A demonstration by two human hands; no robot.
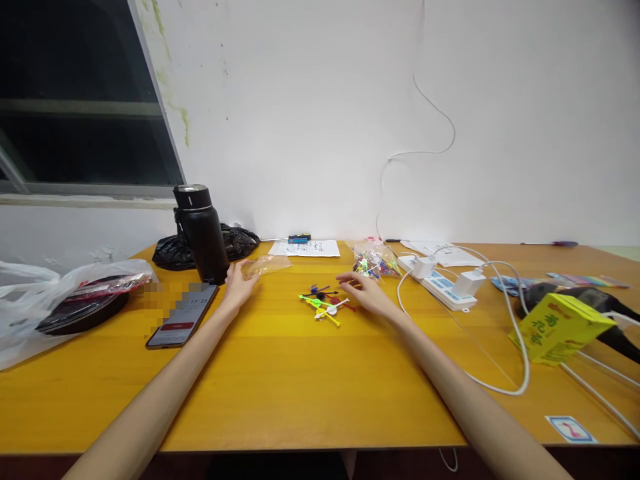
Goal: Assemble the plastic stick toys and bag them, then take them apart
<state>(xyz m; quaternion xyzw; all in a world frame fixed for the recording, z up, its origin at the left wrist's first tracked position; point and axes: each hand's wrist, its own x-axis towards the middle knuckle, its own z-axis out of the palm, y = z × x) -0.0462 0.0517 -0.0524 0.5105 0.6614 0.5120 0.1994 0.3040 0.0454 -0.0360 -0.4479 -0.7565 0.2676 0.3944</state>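
My left hand [239,285] rests on the yellow table [280,373] with its fingers closed on one end of a small clear plastic bag [267,265]. My right hand [364,291] lies open, palm down, with fingers stretched toward a small pile of coloured plastic pieces [326,304] in green, yellow, white, blue and red. The fingertips are just right of the pile, close to touching it. A second clear bag full of the same coloured pieces [374,261] lies just behind my right hand.
A black flask [201,233] and a phone [183,316] sit left of my left hand. Black bag [220,244], papers [305,248], a white power strip with chargers and cables [440,283], a yellow carton [559,329] and a plastic-bagged dish [80,305] surround the area.
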